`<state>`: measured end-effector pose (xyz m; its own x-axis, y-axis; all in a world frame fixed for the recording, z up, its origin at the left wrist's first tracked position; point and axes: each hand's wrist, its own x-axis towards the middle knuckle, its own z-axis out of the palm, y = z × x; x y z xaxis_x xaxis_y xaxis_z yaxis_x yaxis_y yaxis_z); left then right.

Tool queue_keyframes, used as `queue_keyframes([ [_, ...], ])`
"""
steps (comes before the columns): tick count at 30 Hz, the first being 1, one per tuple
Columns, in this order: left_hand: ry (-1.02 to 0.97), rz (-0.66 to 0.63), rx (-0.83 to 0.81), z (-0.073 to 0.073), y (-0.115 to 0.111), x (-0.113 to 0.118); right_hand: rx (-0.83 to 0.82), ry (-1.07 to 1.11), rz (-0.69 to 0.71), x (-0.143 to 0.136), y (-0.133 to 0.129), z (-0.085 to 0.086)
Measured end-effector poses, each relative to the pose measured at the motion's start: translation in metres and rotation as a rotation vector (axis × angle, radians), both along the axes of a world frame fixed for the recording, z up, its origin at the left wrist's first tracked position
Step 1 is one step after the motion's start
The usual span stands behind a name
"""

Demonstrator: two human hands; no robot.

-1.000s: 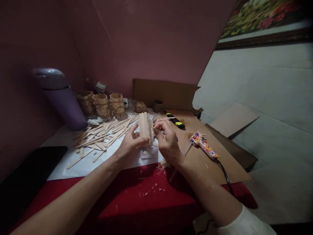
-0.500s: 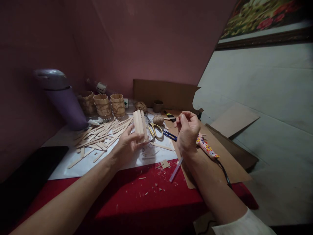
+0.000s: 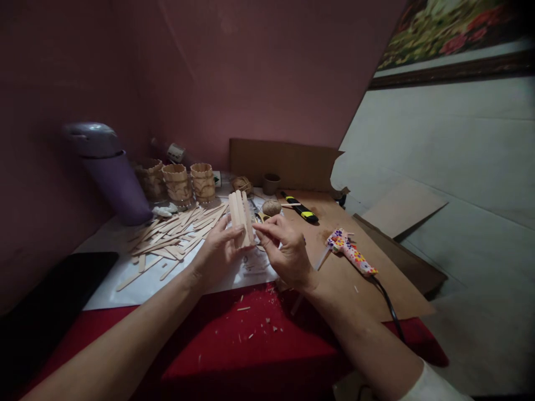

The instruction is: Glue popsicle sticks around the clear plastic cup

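Observation:
My left hand [image 3: 218, 245] is closed round a clear cup with wooden craft sticks [image 3: 238, 214] standing side by side along its wall. At the cup's right side, my right hand [image 3: 287, 249] is pinched, its fingertips close to the edge of the outermost stick. Whatever lies between those fingertips is too small to make out. Partly covered by the right hand are gold-handled scissors [image 3: 262, 216]. A small ball of twine [image 3: 272, 208] sits just beyond the hand.
Loose craft sticks [image 3: 175, 236] are heaped at the left, before several decorated wooden cups [image 3: 203, 184] and a purple bottle [image 3: 119, 186]. On the cardboard [image 3: 376, 295] lie a flowered glue gun [image 3: 351, 253] with a black cord and a yellow-black cutter [image 3: 301, 207]. Wood scraps dot the red cloth [image 3: 217, 345].
My right hand has come down and left, from above the cardboard to the side of the stick-covered cup. The glue gun and cutter are now uncovered. My left hand keeps its hold.

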<state>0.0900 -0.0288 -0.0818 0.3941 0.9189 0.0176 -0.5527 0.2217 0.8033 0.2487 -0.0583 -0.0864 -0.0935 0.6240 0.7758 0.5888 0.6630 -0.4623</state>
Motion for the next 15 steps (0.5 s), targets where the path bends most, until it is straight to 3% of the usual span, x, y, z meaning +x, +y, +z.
queue_keyframes([
  [15,0.016,-0.02,0.012,0.0013,-0.0021,0.0012,0.015,-0.008,-0.005,0.0011,0.0017,-0.0021],
])
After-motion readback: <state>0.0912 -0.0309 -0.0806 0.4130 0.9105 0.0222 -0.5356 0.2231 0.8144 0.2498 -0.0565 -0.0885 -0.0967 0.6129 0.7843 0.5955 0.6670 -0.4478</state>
